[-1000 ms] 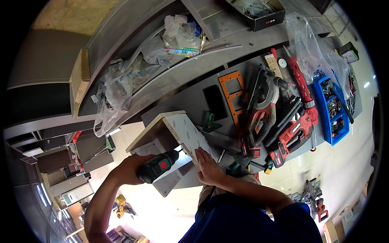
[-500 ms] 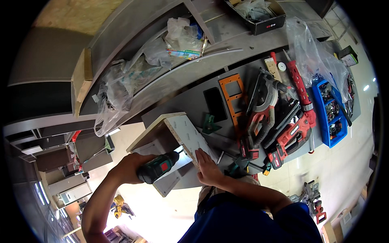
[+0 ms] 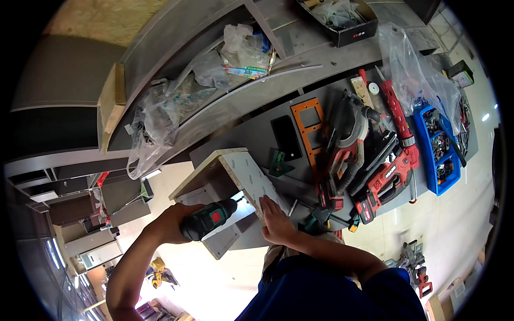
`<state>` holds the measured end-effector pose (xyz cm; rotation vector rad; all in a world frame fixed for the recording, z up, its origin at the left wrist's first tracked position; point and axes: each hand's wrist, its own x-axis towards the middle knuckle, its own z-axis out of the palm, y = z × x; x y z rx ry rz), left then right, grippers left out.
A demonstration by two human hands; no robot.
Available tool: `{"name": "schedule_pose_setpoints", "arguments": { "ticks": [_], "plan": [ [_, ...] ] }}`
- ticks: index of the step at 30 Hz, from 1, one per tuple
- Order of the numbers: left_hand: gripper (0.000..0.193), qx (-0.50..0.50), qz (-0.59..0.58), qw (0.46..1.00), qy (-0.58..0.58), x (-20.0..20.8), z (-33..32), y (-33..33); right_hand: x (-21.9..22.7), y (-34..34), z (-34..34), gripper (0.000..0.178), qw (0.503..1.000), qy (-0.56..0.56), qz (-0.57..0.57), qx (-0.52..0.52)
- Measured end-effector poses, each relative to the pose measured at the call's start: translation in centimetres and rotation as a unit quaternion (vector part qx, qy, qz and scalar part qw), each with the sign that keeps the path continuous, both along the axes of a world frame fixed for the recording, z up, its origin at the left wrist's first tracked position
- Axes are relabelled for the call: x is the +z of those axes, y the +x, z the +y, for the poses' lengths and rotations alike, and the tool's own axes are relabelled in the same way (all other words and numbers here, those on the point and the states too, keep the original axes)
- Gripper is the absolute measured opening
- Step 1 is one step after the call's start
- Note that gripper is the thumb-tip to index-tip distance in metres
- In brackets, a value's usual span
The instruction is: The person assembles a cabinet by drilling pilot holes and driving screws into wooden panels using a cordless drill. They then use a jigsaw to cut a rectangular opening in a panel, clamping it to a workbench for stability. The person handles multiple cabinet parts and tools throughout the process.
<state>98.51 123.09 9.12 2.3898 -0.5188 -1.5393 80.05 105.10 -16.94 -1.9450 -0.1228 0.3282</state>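
In my left hand (image 3: pixel 174 222) is a dark green and black cordless drill (image 3: pixel 210 219) with a red patch on its body. Its bit points at the edge of an open wooden box (image 3: pixel 250 174), where a bright light patch falls on the inside. The box has pale board sides and rests at the front of the grey workbench. My right hand (image 3: pixel 278 222) lies with fingers stretched along the outer white face of the box's right panel, bracing it. The drill's handle is mostly hidden behind my left hand.
Right of the box lie a black phone-like slab (image 3: pixel 285 138), an orange template (image 3: pixel 309 125), a circular saw (image 3: pixel 348 144), a red reciprocating saw (image 3: pixel 383 184) and a red caulking gun (image 3: pixel 397 115). A blue parts tray (image 3: pixel 441 184) holds small hardware. Plastic bags (image 3: pixel 160 120) fill the shelf behind.
The view has shifted very slightly. Both hands, the drill and the box keep nearly the same places.
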Motion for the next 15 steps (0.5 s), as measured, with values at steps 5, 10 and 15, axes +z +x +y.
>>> {"name": "schedule_pose_setpoints", "arguments": {
  "ticks": [5, 10, 15],
  "plan": [
    [0.065, 0.004, -0.001, 1.0, 0.02, 0.6, 0.0, -0.3, 0.2, 0.1, 0.4, 0.085, 1.0, -0.002, 0.0, 0.001],
    [0.06, 0.057, -0.008, 0.997, 0.055, 1.6, -1.0, -0.9, 0.0, 0.1, 0.1, 0.085, 1.0, -0.005, 0.003, 0.002],
    [0.047, 0.121, 0.003, 0.993, 0.008, 0.8, 1.3, -3.7, -0.2, 0.0, 0.1, 0.084, 1.0, 0.005, -0.005, -0.009]
  ]
}}
